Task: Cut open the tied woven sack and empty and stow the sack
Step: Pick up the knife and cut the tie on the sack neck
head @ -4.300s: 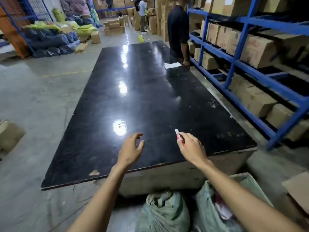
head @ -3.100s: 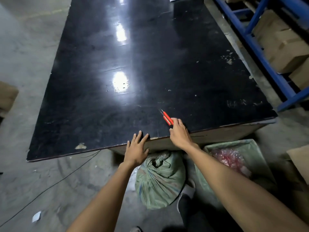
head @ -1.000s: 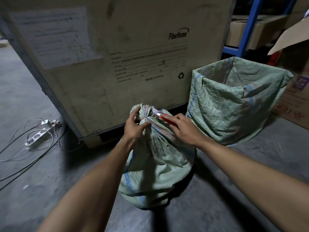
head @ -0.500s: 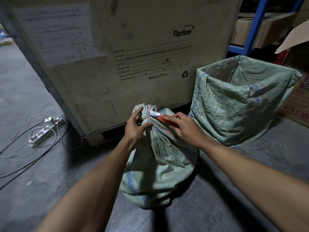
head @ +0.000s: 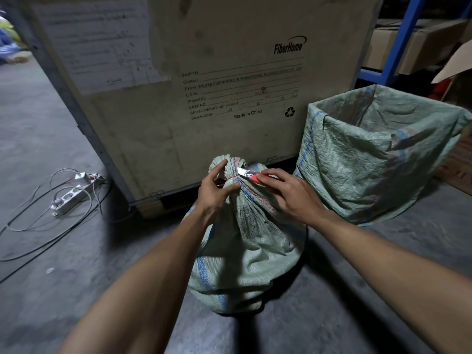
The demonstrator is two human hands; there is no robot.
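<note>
A full green woven sack (head: 245, 251) stands on the floor in front of me, its neck bunched and bound with a thin red tie (head: 231, 178). My left hand (head: 215, 191) pinches the gathered neck just below the tie. My right hand (head: 288, 194) holds a red utility knife (head: 251, 175), whose silver blade tip rests against the tie at the neck. The sack's contents are hidden.
A second green woven sack (head: 378, 154) stands open at the right. A large wooden crate (head: 204, 72) rises directly behind. A white power strip (head: 74, 192) with loose cables lies on the floor at the left. Blue shelving (head: 398, 44) with cardboard boxes stands at the back right.
Earlier I picked the knife off the black tabletop and crouched to the sack. Over the last second the blade has edged closer onto the tie; my left hand keeps its grip on the neck.
</note>
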